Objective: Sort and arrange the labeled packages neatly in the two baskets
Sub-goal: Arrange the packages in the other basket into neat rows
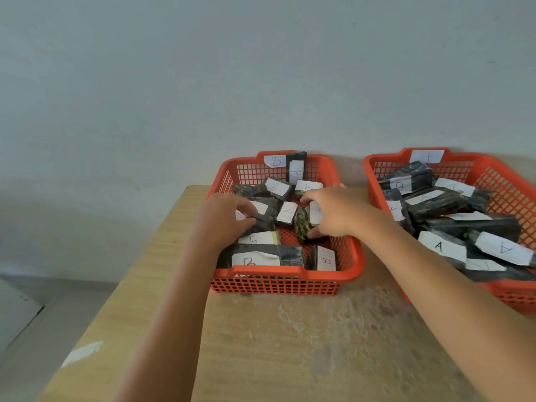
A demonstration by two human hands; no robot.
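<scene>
Two red plastic baskets stand on a wooden table. The left basket (285, 278) carries a "B" tag on its back wall and holds several dark wrapped packages with white "B" labels, lying at mixed angles. The right basket (377, 169) holds several dark packages labelled "A" (439, 245), piled loosely. Both my hands are inside the left basket. My left hand (224, 217) grips a dark B package (265, 220) on the basket's left side. My right hand (333, 211) closes on another B package (315, 211) near the middle, fingers over its white label.
The wooden table (290, 343) has a worn, blotchy patch in front of the baskets. Its left edge drops to a grey floor. A plain grey wall rises right behind both baskets. A white scrap (82, 352) lies at the table's left front corner.
</scene>
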